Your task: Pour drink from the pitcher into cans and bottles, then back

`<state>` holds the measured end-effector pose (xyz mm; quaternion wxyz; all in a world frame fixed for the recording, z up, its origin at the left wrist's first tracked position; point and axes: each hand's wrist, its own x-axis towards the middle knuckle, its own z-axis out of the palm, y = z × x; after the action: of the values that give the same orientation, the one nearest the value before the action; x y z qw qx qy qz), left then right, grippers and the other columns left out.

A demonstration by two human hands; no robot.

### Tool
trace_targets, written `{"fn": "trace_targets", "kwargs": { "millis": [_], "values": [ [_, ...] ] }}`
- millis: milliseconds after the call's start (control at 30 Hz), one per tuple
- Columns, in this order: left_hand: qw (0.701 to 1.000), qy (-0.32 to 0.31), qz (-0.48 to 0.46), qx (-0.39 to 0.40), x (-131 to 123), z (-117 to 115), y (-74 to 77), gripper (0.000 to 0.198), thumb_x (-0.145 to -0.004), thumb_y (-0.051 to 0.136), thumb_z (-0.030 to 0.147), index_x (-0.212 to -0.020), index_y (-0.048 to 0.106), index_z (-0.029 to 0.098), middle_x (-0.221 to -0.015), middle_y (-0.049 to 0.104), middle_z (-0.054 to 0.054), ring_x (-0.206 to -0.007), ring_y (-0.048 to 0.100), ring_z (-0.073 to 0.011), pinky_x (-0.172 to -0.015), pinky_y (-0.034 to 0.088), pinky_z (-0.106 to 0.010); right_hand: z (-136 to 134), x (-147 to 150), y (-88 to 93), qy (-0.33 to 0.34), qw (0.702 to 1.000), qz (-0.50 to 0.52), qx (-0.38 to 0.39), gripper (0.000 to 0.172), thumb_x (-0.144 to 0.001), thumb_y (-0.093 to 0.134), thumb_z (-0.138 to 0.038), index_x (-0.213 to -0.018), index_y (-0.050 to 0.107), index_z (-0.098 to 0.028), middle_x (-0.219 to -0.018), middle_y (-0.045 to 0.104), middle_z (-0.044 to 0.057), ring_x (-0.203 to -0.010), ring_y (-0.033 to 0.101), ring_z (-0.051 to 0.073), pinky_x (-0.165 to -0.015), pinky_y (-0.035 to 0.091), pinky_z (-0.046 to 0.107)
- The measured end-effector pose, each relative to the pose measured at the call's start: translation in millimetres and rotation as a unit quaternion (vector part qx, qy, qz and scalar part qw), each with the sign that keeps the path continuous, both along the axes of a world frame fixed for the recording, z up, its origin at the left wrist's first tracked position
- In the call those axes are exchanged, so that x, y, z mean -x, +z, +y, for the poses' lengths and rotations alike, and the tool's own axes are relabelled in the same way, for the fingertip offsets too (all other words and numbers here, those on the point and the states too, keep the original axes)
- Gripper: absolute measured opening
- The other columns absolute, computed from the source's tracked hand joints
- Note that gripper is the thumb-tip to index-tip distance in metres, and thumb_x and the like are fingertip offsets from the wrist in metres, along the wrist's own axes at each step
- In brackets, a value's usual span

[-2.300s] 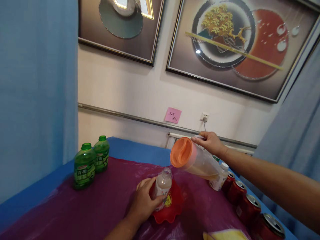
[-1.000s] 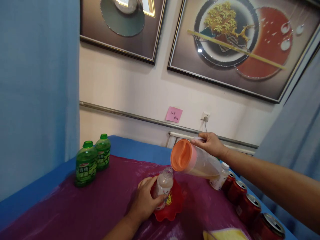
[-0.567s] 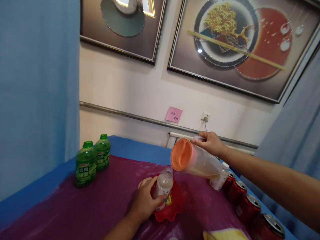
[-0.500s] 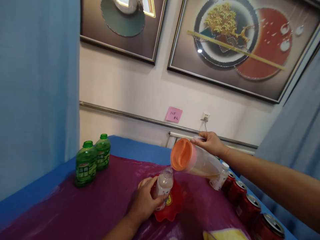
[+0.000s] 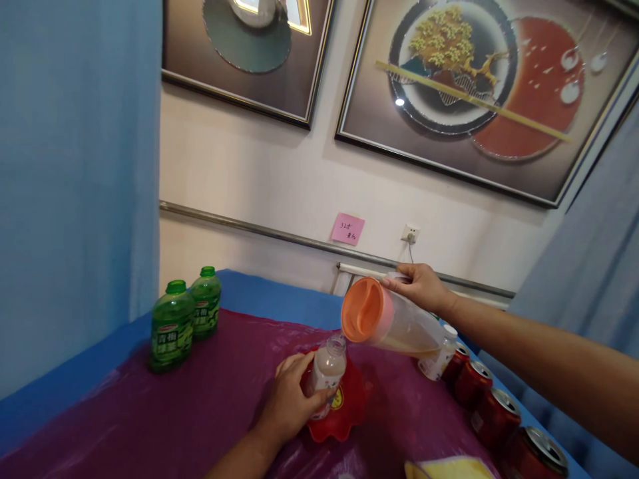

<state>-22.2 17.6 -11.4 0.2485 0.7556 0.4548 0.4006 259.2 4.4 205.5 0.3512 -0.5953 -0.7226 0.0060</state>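
My left hand (image 5: 291, 398) is wrapped round a small clear bottle (image 5: 327, 372) with a printed label and an open mouth. The bottle stands on a red scalloped plate (image 5: 344, 416) and holds pale liquid up to near its shoulder. My right hand (image 5: 422, 286) grips the handle of a clear plastic pitcher (image 5: 407, 326) with an orange lid (image 5: 363, 309). The pitcher is tipped to the left, its lid edge right at the bottle's mouth. Some yellowish liquid lies along the pitcher's low side. Whether a stream runs between them is hard to make out.
Two open green bottles (image 5: 172, 326) stand at the left on purple plastic sheeting (image 5: 200, 412). At the right, a white-capped bottle (image 5: 439, 356) and several red cans (image 5: 494, 412) form a row. A folded yellow cloth (image 5: 449, 469) lies at the front. Behind is a wall with a metal rail (image 5: 259, 233).
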Motion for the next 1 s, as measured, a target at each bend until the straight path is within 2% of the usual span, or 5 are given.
{"fn": "trace_targets", "kwargs": {
  "millis": [1000],
  "values": [
    [1.0,-0.009,-0.003,0.003,0.2,-3.0,0.3,0.064,-0.066,0.081,0.037,-0.126,0.066,0.022,-0.124,0.068,-0.011,-0.119,0.058,-0.0329,-0.107,0.042,-0.048,-1.2,2.4,3.4,0.0,1.0,-0.009,-0.007,0.063,-0.072,0.064,-0.075,-0.056,0.031,-0.024,-0.055,0.024,-0.007,-0.053,0.023,0.009,-0.048,0.016,0.027]
  ]
}}
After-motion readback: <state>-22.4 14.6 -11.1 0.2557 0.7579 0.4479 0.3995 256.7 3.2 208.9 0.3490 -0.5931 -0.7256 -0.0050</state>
